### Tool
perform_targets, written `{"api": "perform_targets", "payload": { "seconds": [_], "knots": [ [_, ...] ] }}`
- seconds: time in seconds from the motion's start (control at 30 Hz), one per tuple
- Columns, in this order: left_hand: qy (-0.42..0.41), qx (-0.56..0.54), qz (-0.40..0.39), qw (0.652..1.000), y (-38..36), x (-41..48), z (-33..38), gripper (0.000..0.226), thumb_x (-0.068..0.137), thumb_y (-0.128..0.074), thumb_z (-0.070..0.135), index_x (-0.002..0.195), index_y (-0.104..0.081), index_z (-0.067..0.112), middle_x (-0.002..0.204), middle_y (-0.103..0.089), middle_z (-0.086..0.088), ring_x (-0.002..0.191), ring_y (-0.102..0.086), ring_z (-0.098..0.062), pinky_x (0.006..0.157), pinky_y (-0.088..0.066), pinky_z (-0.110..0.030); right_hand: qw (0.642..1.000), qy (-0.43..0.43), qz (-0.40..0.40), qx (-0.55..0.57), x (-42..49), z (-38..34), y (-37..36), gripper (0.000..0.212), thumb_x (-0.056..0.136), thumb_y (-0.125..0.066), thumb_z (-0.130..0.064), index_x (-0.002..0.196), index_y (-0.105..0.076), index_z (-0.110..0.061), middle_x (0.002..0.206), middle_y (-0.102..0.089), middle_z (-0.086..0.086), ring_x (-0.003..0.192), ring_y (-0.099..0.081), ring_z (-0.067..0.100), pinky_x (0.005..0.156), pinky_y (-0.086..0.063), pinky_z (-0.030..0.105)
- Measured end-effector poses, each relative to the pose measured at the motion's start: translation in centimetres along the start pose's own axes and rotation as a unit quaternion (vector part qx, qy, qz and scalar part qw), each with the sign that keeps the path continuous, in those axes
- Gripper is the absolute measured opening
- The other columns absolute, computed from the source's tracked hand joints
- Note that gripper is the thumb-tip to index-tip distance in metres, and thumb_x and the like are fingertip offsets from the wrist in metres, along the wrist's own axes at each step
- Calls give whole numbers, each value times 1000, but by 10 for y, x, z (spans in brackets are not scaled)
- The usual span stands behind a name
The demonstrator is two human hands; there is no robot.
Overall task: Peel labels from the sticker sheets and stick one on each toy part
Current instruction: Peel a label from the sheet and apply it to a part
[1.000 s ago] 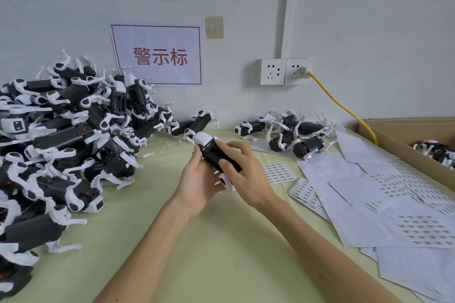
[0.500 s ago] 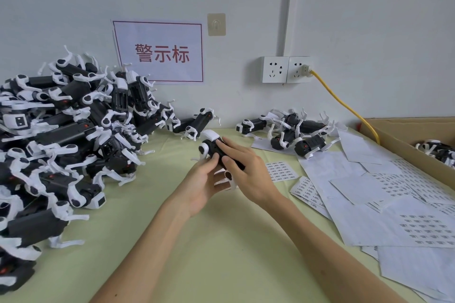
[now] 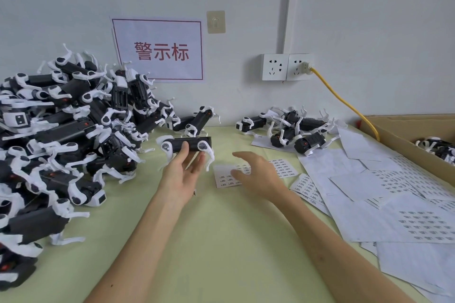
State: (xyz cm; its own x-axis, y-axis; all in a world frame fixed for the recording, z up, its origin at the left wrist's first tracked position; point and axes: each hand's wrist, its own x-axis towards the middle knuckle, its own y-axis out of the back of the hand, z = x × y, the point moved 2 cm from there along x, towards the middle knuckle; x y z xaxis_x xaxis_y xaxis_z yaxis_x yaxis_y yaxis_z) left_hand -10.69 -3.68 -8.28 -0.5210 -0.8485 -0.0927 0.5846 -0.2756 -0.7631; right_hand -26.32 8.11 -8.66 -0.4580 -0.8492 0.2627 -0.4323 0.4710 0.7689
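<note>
My left hand (image 3: 183, 174) holds up a black toy part with white legs (image 3: 188, 144), lying sideways above the table, thumb over its body and fingers beneath. My right hand (image 3: 256, 173) has let go and hovers, fingers relaxed, over a small sticker sheet (image 3: 225, 178) with rows of tiny labels. A second label sheet (image 3: 284, 168) lies just beyond it. A large heap of black-and-white toy parts (image 3: 61, 135) fills the left side, and a smaller group (image 3: 290, 130) lies by the wall at the right.
Many white backing sheets (image 3: 394, 194) overlap across the right of the pale green table (image 3: 209, 241). A cardboard box (image 3: 418, 145) with more parts stands at far right. A yellow cable (image 3: 344, 103) runs from the wall socket (image 3: 286, 67) towards the box.
My right hand has come off the toy part and moved right and down over the sticker sheet. My left hand alone now holds the part, turned sideways and lifted slightly left.
</note>
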Motion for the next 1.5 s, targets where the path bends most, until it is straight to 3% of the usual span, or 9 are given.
{"api": "perform_targets", "payload": {
  "seconds": [0.1, 0.27, 0.53, 0.67, 0.8, 0.93, 1.07, 1.3, 1.5],
  "knots": [
    [5, 28, 1, 1000, 1, 1, 0, 29, 99, -65, 35, 110, -69, 9, 103, -69, -6, 77, -76, -11, 82, -58, -29, 989, -20, -107, -103, 1, 9, -10, 66, 97, -56, -50, 156, -33, -31, 162, -35, -8, 149, -28, 17, 120, -17, 44],
    [29, 137, 5, 990, 5, -1, 2, 52, 100, -42, 67, 97, -71, 24, 97, -74, 7, 91, -65, -11, 78, -43, -27, 990, -2, -94, -102, 3, 9, -11, 54, 99, -54, -48, 150, -44, -33, 152, -49, -8, 140, -42, 20, 114, -24, 42],
    [86, 72, -40, 993, 2, -5, 2, 21, 94, -67, 43, 93, -66, 21, 120, -76, 1, 102, -68, -22, 88, -43, -33, 1000, 0, -8, -14, 1, -1, -7, 38, 103, -49, -38, 140, -55, -34, 127, -69, -1, 118, -59, 27, 99, -43, 39],
    [108, 103, -29, 988, 4, -5, 1, 23, 90, -73, 32, 80, -66, 13, 104, -74, -5, 87, -67, -22, 77, -45, -31, 995, 32, 42, 80, -1, -5, -3, 36, 104, -51, -35, 140, -57, -31, 122, -70, -8, 111, -60, 18, 87, -42, 29],
    [105, 162, -22, 981, 3, -7, -3, 29, 78, -83, 26, 68, -64, 7, 88, -67, -15, 80, -72, -29, 78, -43, -35, 990, 69, 46, 115, -6, -11, 0, 35, 103, -53, -33, 137, -59, -33, 116, -65, -24, 103, -54, -3, 82, -35, 3],
    [88, 200, -25, 976, 2, -5, -6, 30, 81, -78, 13, 57, -62, 7, 61, -61, -15, 60, -63, -32, 64, -45, -38, 988, 89, 16, 122, -9, -15, -1, 34, 100, -53, -33, 132, -62, -32, 110, -68, -25, 105, -59, 0, 87, -42, 16],
    [77, 230, -28, 970, 1, -4, -10, 34, 82, -74, 11, 53, -57, 6, 55, -51, -14, 56, -59, -33, 62, -42, -38, 988, 106, 10, 113, -8, -15, -3, 41, 96, -60, -17, 136, -62, -24, 130, -66, -11, 121, -58, 9, 102, -45, 29],
    [59, 153, -60, 985, -6, -8, -10, 26, 87, -71, 13, 64, -61, 7, 73, -55, -12, 66, -63, -35, 79, -55, -46, 962, 138, 89, 217, -13, -29, 3, 29, 96, -66, -15, 106, -60, -41, 107, -66, -28, 99, -67, -4, 77, -49, 9],
    [46, 127, -105, 985, -10, -12, -8, 16, 90, -68, 22, 77, -67, 12, 83, -65, -9, 80, -61, -33, 91, -44, -45, 953, 129, 126, 244, -16, -35, 7, 22, 94, -72, -20, 91, -64, -40, 95, -68, -29, 87, -68, -4, 69, -44, 6]
  ]
}}
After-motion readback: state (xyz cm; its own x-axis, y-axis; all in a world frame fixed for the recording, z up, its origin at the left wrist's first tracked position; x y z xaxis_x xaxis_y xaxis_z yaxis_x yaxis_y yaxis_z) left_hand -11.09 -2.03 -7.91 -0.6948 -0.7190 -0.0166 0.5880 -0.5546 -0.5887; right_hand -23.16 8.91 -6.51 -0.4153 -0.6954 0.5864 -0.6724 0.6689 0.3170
